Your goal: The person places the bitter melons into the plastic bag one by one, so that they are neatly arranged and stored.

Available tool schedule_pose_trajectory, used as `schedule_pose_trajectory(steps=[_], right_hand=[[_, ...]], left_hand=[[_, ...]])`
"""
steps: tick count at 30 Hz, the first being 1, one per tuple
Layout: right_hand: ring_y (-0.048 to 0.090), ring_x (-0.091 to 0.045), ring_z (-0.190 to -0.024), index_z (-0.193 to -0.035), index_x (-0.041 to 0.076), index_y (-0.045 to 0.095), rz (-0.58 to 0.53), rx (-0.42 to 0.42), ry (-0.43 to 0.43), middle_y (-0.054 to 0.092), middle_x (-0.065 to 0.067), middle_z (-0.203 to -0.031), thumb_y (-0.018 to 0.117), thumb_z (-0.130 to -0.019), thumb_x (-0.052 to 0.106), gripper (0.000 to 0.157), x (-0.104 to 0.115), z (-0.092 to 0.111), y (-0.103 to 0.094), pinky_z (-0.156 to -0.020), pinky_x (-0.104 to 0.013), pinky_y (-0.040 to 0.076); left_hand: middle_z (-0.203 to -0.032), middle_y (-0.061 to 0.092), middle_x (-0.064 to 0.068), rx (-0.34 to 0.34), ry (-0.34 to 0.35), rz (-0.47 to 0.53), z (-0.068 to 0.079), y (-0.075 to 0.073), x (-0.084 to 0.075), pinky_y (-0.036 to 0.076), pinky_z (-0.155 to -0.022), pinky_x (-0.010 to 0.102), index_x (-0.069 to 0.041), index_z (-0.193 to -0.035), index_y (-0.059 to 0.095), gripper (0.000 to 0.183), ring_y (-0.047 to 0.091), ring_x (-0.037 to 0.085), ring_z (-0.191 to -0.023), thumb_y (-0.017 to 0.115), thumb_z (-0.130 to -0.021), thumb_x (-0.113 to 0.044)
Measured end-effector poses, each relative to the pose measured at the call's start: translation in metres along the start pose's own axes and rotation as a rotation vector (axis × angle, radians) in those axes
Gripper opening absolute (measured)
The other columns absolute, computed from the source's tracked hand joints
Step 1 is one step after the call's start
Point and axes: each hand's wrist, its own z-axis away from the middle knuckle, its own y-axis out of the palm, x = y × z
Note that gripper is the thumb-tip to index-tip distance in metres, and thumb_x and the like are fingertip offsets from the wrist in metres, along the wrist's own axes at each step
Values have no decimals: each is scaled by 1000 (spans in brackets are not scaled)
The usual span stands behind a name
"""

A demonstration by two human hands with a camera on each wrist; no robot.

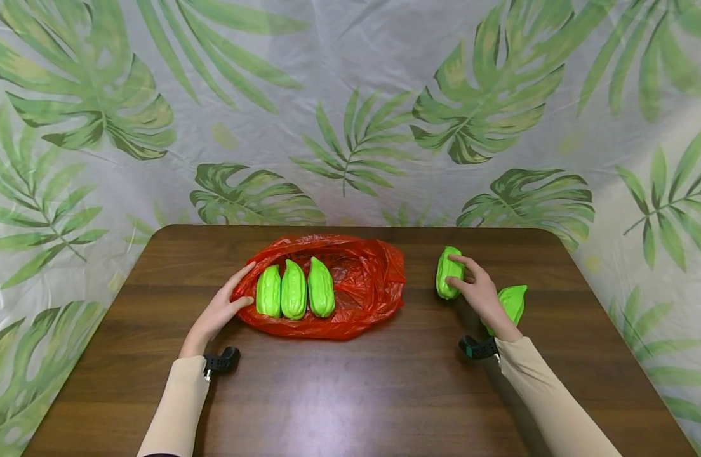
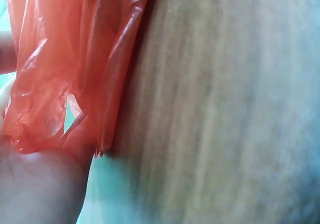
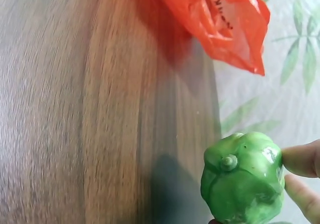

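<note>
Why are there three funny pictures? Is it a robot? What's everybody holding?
No robot here, just a person with two bare hands. The big picture comes from a camera on the person's head, looking forward and down. The other two come from little cameras, one on each wrist, so things look very close.

On the brown table lies an open red plastic bag. Three green bumpy vegetables are inside it. The left hand holds the bag's edge. The right hand holds another green vegetable between thumb and fingers. One more green one is partly hidden behind the right arm. The leafy cloth is behind the table.
</note>
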Motion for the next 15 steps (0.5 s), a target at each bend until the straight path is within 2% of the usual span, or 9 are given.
schedule_pose_trajectory(steps=[8, 12, 15], right_hand=[[30, -48, -131, -147, 9, 36, -32, 14, -20, 23, -23, -152, 57, -96, 18, 55, 10, 2, 5, -95, -59, 37], [32, -43, -131, -148, 10, 36, -42, 12, -38, 25, -23, -151, 57, -96, 16, 56, 15, 1, 8, -92, -56, 38], [30, -43, -133, -148, 10, 36, -50, 6, -49, 27, -24, -150, 58, -95, 15, 57, 19, 1, 9, -94, -57, 34]], left_hand=[[-154, 15, 24, 3, 4, 7, 1, 1, -1, 19, -107, 61, -11, -154, 21, 68, 19, 43, -137, 55, -94, -4], [-154, 15, 24, 2, 6, 12, 1, 1, -2, 19, -107, 60, -11, -154, 21, 68, 19, 43, -137, 55, -94, -4], [-154, 15, 24, 2, 5, 13, 2, 1, -2, 19, -107, 60, -11, -153, 21, 69, 20, 42, -137, 55, -94, -4]])
